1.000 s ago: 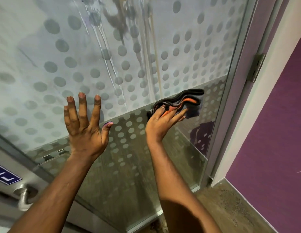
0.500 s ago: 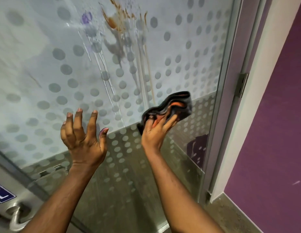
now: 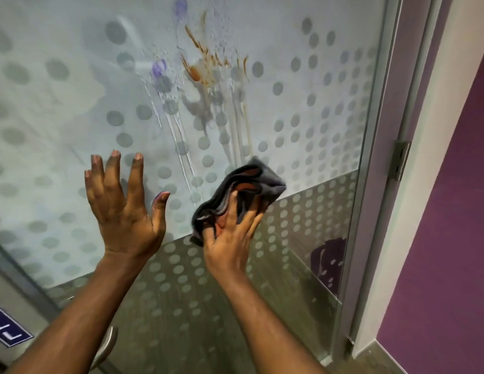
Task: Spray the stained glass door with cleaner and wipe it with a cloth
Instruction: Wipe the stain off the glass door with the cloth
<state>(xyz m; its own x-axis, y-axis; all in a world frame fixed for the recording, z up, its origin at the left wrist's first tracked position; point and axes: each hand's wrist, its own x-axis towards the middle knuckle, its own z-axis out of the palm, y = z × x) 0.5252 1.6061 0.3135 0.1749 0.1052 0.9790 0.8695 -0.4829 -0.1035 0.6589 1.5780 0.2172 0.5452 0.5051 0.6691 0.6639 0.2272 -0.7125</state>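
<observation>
The frosted glass door (image 3: pixel 303 112) with grey dots fills the view. High on it are an orange-brown stain (image 3: pixel 201 66) and purple blotches (image 3: pixel 158 68), with wet streaks of cleaner (image 3: pixel 181 147) running down from them. My right hand (image 3: pixel 230 238) presses a crumpled dark grey and orange cloth (image 3: pixel 243 190) against the glass, just below the streaks. My left hand (image 3: pixel 122 206) is held up flat with fingers spread, close to the glass and left of the cloth, holding nothing.
A metal door frame (image 3: pixel 370 184) with a hinge (image 3: pixel 399 160) runs down the right side, beside a white jamb and a purple wall (image 3: pixel 451 238). A metal handle (image 3: pixel 106 346) and a blue sign (image 3: pixel 8 333) sit at the lower left. Floor shows at bottom right.
The view has tilted up, bringing the stains into sight. My right hand with the cloth has shifted left along the glass, nearer my left hand, which stays raised and spread.
</observation>
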